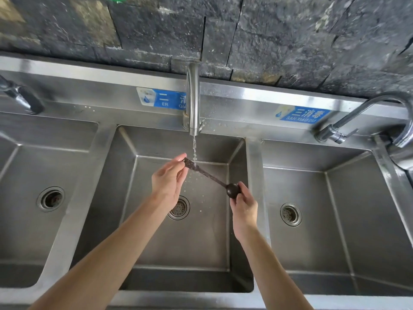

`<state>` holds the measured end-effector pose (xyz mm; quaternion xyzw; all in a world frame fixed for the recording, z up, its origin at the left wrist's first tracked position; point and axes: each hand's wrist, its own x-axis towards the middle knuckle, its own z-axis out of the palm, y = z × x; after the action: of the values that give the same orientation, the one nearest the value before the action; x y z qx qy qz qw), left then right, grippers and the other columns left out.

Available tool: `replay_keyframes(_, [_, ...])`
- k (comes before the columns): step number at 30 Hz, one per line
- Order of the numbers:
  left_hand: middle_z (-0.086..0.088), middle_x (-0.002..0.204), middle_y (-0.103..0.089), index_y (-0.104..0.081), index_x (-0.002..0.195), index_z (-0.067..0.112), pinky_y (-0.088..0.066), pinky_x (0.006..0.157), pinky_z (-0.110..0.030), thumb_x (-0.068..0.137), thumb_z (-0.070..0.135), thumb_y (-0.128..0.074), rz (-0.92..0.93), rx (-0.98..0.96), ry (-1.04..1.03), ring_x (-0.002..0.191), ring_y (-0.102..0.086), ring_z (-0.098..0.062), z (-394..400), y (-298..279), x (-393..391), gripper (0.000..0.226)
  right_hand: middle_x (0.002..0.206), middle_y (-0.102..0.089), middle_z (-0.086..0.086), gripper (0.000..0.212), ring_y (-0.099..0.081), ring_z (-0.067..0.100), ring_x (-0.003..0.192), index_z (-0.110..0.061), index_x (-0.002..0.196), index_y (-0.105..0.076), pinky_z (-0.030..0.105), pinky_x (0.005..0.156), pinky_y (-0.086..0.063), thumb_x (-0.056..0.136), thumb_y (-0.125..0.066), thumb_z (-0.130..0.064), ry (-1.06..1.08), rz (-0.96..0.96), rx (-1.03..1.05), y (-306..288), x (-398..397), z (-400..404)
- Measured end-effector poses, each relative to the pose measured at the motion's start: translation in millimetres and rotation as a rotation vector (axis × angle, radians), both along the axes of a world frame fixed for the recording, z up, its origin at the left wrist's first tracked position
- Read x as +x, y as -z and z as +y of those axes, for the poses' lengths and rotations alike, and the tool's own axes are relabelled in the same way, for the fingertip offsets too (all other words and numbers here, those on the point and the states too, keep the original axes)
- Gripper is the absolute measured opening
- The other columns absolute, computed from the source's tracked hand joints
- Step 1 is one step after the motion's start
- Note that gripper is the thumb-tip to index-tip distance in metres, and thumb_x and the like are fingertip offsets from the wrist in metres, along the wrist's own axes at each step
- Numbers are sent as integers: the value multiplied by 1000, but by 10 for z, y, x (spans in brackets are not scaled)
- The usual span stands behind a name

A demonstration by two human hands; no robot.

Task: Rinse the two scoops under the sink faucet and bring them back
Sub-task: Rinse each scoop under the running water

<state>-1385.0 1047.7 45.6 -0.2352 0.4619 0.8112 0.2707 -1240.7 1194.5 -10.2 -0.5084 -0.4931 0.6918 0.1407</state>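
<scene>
now the left hand (168,177) is pinching the handle tip and the right hand (243,205) is gripping the bowl of the dark scoop (210,175) under the faucet (193,99); it looks light, stiff and wet-slippery, so both ends are likely worth holding.

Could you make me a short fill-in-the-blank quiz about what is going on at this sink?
1. Water runs from the faucet over the ____ basin of three.
2. The stream lands on the scoop's ____.
3. The right hand holds the scoop's round ____.
4. The left hand pinches the handle's ____.

Missing words: middle; handle; bowl; end
</scene>
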Motion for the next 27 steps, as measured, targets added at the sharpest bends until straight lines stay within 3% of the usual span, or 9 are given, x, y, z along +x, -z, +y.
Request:
replay_keyframes(3, [-3,113,-77,-79,99,7,-58,91,-24,88,-3,-70,34,-8,-12,104,-67,-14,-89,-30,-42,17,128,-66,4,49,-63,13,119,-13,142,-61,32,114,-46,105,-36,7,-17,-19,-1,9,-128,-114])
replay_keyframes(6, [0,113,-77,-81,82,13,-58,90,-23,89,-3,-69,84,5,-23,101,-68,-10,-192,-57,-100,21,113,-69,-4,49,-65,6,105,-21,132,-68,29,113,-47,106,-36,5,-36,-35,2,5,-250,-220])
replay_keyframes(8, [0,113,-78,-80,74,14,-59,85,-21,89,-3,-68,116,21,-44,97,-70,-8,-268,-69,-149,26,123,-68,9,48,-65,12,114,-19,128,-69,22,106,-48,106,-34,5,-58,-30,10,3,-339,-284])
replay_keyframes(11, [-1,114,-77,-81,82,13,-58,81,-19,89,-2,-69,124,43,-68,96,-70,-7,-387,-91,-223,20,140,-60,13,47,-59,18,129,-16,143,-60,22,106,-47,108,-35,3,-49,-13,3,-6,-461,-382])
replay_keyframes(14, [-2,116,-77,-80,88,11,-57,82,-19,89,-2,-69,129,53,-79,103,-70,-8,-506,-125,-286,18,139,-60,18,46,-60,14,119,-12,142,-60,20,100,-47,107,-36,5,-77,-2,37,-6,-559,-482])
replay_keyframes(18, [0,117,-76,-82,87,14,-57,84,-19,91,-1,-68,163,57,-78,104,-70,-7,-647,-157,-355,21,140,-60,16,46,-62,17,125,-11,141,-60,28,111,-47,107,-33,3,-67,13,11,-10,-669,-612])
replay_keyframes(21, [1,117,-76,-83,85,16,-57,85,-20,91,-1,-68,175,50,-78,107,-69,-8,-750,-152,-408,23,142,-58,23,44,-62,14,115,-7,139,-60,19,99,-50,107,-32,4,-86,15,9,8,-721,-696])
replay_keyframes(24, [0,118,-76,-83,84,16,-57,86,-20,91,-1,-67,176,53,-86,110,-68,-9,-848,-129,-453,25,138,-63,16,44,-64,14,121,-12,141,-61,11,90,-52,108,-33,0,-72,34,-3,-4,-757,-782])
replay_keyframes(27, [-1,118,-76,-82,83,15,-57,89,-22,92,-2,-66,176,48,-83,117,-67,-12,-956,-86,-497,26,132,-66,7,39,-66,15,123,-16,140,-61,13,88,-55,110,-38,-7,-40,78,5,-33,-785,-857])
